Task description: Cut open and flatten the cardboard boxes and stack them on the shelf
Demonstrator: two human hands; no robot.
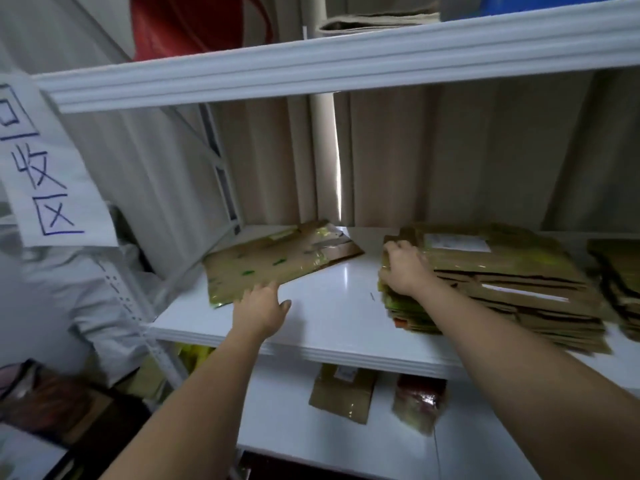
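Head view looks down two bare forearms reaching into a white shelving unit. Left hand point(260, 308) lies at the near edge of a flattened brown cardboard box with glossy tape and green marks point(273, 261), fingers spread and fairly straight, fingertips at or just under that edge; a real grip cannot be made out. Right hand point(406, 268) rests on the left end of a thick stack of flattened brown cardboard boxes point(502, 282), fingers bent over the top corner, though the blur hides whether they clamp it. Both the single flat box and the stack lie on the white middle shelf board point(332, 306), well apart, with bare board between them. Further right sits another pile of flattened cardboard point(620, 282). Below, on the lower shelf, lie a small brown cardboard parcel point(343, 393) and a shiny wrapped packet point(417, 403). A white paper sign with blue handwritten characters point(45, 174) hangs on the left upright.
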